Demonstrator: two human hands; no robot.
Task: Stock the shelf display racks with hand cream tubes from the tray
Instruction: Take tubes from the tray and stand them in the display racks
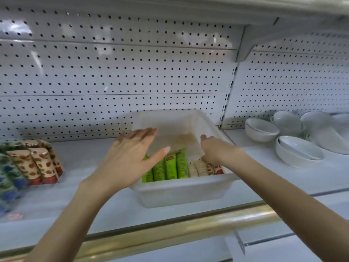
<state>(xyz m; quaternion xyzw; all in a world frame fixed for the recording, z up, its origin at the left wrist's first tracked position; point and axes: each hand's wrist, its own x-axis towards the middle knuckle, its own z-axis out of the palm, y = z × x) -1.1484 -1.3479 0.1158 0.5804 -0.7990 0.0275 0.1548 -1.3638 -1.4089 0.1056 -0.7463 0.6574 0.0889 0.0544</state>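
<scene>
A translucent white tray (181, 191) stands on the shelf at the middle. Inside lie several green hand cream tubes (171, 165) and, to their right, cream tubes with a red pattern (200, 168). My left hand (132, 156) hovers flat with straight fingers over the tray's left side, above the green tubes. My right hand (217, 150) reaches into the tray's right side, its fingers curled down onto the patterned tubes; the fingertips are hidden. At the far left a clear display rack (37, 163) holds red-patterned tubes, with blue-patterned tubes (7, 178) beside them.
White bowls (294, 150) and cups (287, 121) are stacked on the shelf to the right. A perforated white back panel (113, 72) rises behind. A gold rail (170, 229) runs along the shelf's front edge, and an upper shelf overhangs.
</scene>
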